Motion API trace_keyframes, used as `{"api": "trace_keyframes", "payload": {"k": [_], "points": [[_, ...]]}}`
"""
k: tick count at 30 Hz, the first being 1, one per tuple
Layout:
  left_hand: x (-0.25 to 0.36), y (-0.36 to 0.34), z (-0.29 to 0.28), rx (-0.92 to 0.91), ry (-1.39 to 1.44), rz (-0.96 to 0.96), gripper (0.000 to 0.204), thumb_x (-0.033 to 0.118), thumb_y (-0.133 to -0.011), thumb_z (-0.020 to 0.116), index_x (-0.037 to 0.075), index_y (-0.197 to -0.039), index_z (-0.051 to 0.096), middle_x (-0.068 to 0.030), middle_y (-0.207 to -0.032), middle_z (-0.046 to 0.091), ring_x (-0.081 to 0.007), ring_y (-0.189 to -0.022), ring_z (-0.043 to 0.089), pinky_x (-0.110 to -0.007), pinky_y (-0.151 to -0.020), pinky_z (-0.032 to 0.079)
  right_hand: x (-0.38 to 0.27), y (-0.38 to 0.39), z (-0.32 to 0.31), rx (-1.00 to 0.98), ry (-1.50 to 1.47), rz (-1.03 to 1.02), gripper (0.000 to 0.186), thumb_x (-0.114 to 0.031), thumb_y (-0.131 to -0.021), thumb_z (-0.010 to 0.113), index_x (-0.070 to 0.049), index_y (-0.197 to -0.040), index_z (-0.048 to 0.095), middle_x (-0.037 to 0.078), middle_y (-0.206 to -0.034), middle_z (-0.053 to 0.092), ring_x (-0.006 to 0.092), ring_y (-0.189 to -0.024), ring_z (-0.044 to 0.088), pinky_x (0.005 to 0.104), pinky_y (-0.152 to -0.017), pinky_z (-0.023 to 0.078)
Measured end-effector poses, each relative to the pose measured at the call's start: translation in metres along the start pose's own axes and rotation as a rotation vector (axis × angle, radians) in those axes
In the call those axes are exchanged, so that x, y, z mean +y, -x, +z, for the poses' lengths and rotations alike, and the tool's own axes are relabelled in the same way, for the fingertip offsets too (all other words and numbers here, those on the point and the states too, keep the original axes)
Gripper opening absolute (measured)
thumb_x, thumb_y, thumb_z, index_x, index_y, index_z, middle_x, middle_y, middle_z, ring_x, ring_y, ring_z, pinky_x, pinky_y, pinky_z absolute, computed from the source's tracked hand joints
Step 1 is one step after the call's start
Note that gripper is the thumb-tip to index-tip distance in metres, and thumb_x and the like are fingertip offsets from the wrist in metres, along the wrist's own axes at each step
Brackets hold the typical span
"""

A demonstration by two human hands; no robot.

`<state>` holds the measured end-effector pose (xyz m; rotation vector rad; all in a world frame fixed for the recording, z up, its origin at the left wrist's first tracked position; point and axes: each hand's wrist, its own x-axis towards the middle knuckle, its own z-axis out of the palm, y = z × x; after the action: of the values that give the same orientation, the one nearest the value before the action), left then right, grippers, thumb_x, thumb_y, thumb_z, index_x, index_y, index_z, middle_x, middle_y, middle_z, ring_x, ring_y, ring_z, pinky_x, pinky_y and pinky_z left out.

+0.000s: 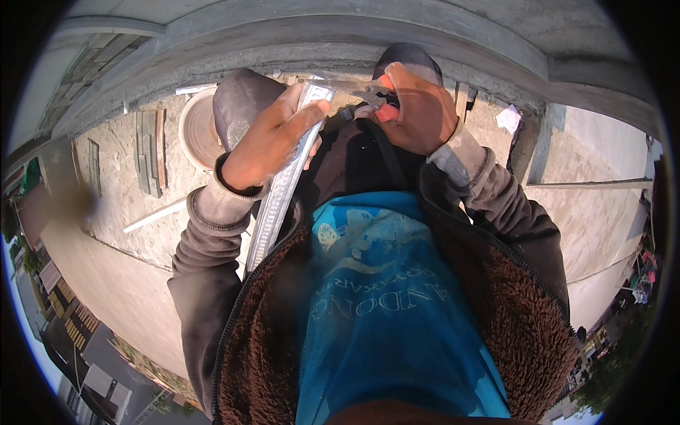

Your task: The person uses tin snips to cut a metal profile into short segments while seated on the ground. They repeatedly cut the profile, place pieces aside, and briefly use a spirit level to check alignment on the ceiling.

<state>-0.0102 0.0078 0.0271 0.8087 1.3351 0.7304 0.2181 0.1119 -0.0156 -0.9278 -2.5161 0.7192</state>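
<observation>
My left hand (275, 138) is closed around a long perforated silver metal channel (276, 209), which runs diagonally from near my knees down past my left forearm. My right hand (414, 110) grips metal snips with red-orange handles (386, 111). Their blades (354, 87) reach across the top end of the channel; whether they bite into it I cannot tell. Both hands are between my bent knees, over my dark trousers.
A grey concrete wall (340, 25) runs ahead. On my left are a pale round bucket (193, 124), stacked narrow strips (147, 152) and a white strip (152, 216). A white scrap (508, 119) lies right. Beyond the concrete ledge (113, 297), rooftops show far below.
</observation>
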Motion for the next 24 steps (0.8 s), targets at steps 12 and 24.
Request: {"api": "trace_keyframes", "payload": {"k": [12, 24], "points": [[0.006, 0.003, -0.002, 0.095, 0.077, 0.035, 0.042, 0.042, -0.102, 0.057, 0.004, -0.119, 0.052, -0.0027, -0.07, 0.055, -0.0097, -0.055, 0.055, -0.025, -0.049, 0.045, 0.002, 0.0, 0.004, 0.166, -0.145, 0.0, 0.053, -0.046, -0.082, 0.082, -0.001, -0.103, 0.061, 0.017, -0.089, 0.066, 0.0379, -0.081, 0.067, 0.0436, -0.07, 0.053], [0.006, 0.006, 0.004, 0.116, -0.036, 0.005, 0.05, 0.045, -0.102, 0.057, -0.002, -0.118, 0.051, -0.0032, -0.068, 0.055, -0.0099, -0.056, 0.054, -0.025, -0.051, 0.043, -0.009, 0.0, 0.018, 0.132, -0.086, -0.017, 0.067, -0.063, -0.08, 0.076, -0.002, -0.1, 0.059, 0.017, -0.084, 0.067, 0.0368, -0.079, 0.068, 0.0445, -0.067, 0.053]]}}
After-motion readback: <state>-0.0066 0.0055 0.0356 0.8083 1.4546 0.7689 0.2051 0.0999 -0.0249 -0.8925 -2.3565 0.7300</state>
